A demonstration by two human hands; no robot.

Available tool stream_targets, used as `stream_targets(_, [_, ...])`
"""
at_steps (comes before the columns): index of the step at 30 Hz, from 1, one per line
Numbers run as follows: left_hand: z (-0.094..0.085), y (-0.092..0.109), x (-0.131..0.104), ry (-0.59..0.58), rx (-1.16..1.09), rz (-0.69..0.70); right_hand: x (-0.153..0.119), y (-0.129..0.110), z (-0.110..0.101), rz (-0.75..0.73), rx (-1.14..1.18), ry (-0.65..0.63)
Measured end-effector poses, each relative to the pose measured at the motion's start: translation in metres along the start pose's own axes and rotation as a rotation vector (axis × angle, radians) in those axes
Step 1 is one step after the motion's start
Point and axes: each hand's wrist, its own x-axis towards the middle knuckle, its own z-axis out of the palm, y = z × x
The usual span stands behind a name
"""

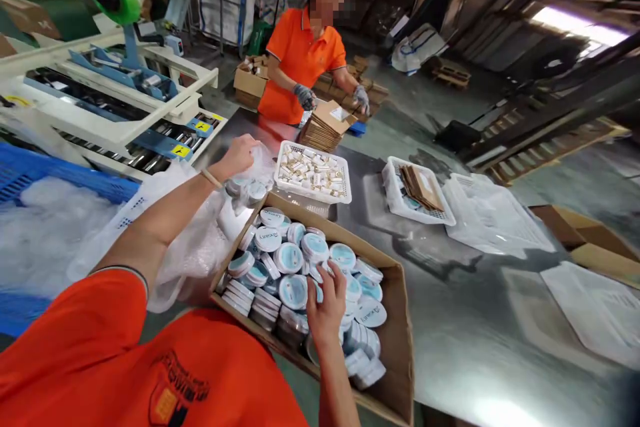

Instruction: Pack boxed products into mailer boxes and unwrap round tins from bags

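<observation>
A cardboard box (pixel 407 320) in front of me is full of small round flat containers (pixel 289 258) with white and pale-blue lids, some stacked on edge. My right hand (pixel 327 303) is down among them, fingers bent and thumb apart, gripping what looks like one container partly hidden under the fingers. My left hand (pixel 240 155) is closed on the gathered edge of a clear plastic bag (pixel 263 163) beyond the box's left corner. More round containers (pixel 247 190) show below that hand, in or under the plastic.
A white basket (pixel 345 190) of small white-and-gold pieces stands behind the box. Another basket (pixel 420 213) holds brown cardboard pieces. Across the metal table (pixel 450 320), a gloved co-worker (pixel 305 53) handles stacked cardboard (pixel 325 128). A blue crate (pixel 55 170) and roller machine (pixel 150 127) are left.
</observation>
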Motion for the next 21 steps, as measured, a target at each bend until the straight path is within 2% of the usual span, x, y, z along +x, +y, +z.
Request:
stream_targets(3, [0.017,-0.034,0.001,0.042,0.055,-0.132,-0.027,0.011,-0.002,0.14,0.006,-0.042])
stream_targets(6, [0.046,-0.062,-0.018,0.038,0.069,-0.236,-0.042,0.02,-0.008,0.305,0.048,-0.093])
stream_targets(9, [0.073,-0.074,-0.043,0.008,0.061,-0.29,-0.046,0.025,-0.013,0.429,0.07,-0.138])
stream_targets(11, [0.081,-0.075,-0.056,-0.011,0.056,-0.292,-0.044,0.028,-0.014,0.462,0.081,-0.157])
stream_targets(12, [0.08,-0.075,-0.06,-0.015,0.055,-0.283,-0.041,0.03,-0.014,0.467,0.084,-0.164])
stream_targets(13, [0.074,-0.077,-0.062,-0.012,0.057,-0.274,-0.039,0.032,-0.014,0.466,0.088,-0.178])
stream_targets(15, [0.05,-0.086,-0.064,0.024,0.07,-0.266,-0.033,0.036,-0.011,0.459,0.095,-0.221])
stream_targets(19, [-0.022,-0.123,-0.065,0.151,0.125,-0.381,-0.027,0.036,0.002,0.423,0.122,-0.28])
stream_targets(21, [-0.049,-0.139,-0.069,0.19,0.13,-0.423,-0.028,0.031,0.011,0.398,0.145,-0.274])
